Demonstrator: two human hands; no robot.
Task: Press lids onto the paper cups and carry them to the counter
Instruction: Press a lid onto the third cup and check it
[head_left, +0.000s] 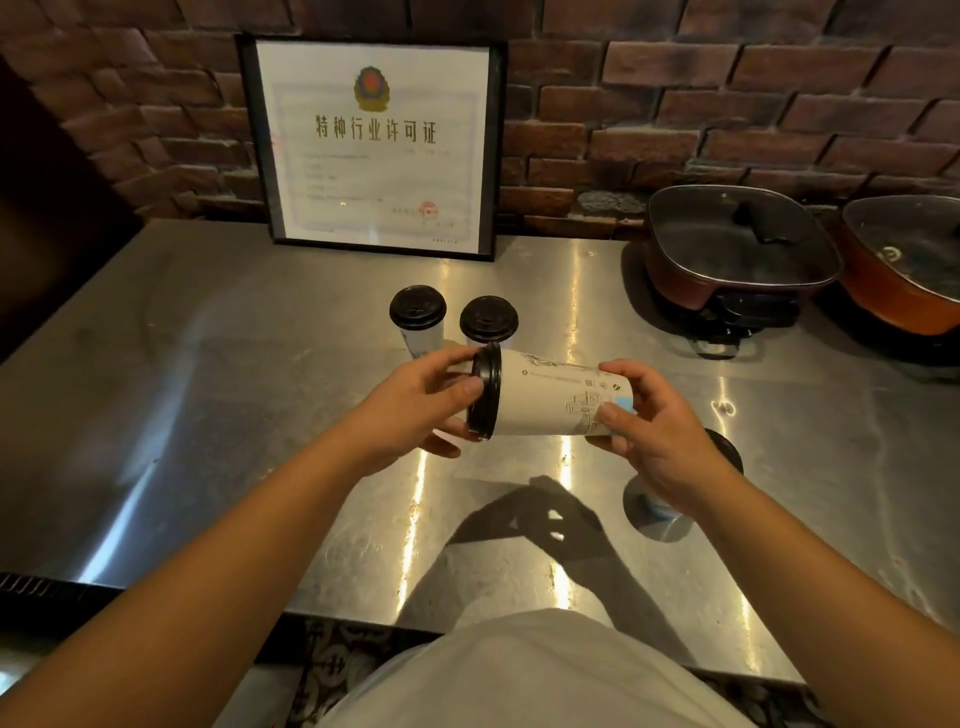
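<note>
Above the near edge of the steel table (218, 395), a paper cup (556, 397) lies on its side in the air, held between both hands. The left hand (415, 410) wraps the black lid (484, 392) at the cup's mouth, thumb lying across the rim and fingers curled behind it, so it is pinching the lid onto the cup. The right hand (657, 441) grips the narrow base end, thumb and fingers closed around it. The lid looks seated all round, though the far side of the rim is hidden.

To finish this step well, I judge the left thumb should walk around the rim while the right hand turns the cup, pressing each stretch until it sits flush; squeezing the paper wall too hard at the base could buckle it. Whether the cup is full cannot be told, so holding it sideways is a risk worth ending soon.

Just behind the right wrist another lidded cup (724, 449) stands, mostly hidden. Further back, two lidded cups (418, 317) (488, 322) stand upright, close together but apart. Beyond them a framed certificate (371, 145) leans on the brick wall (727, 93), and two covered pans (737, 244) (906, 260) sit at the far right.
</note>
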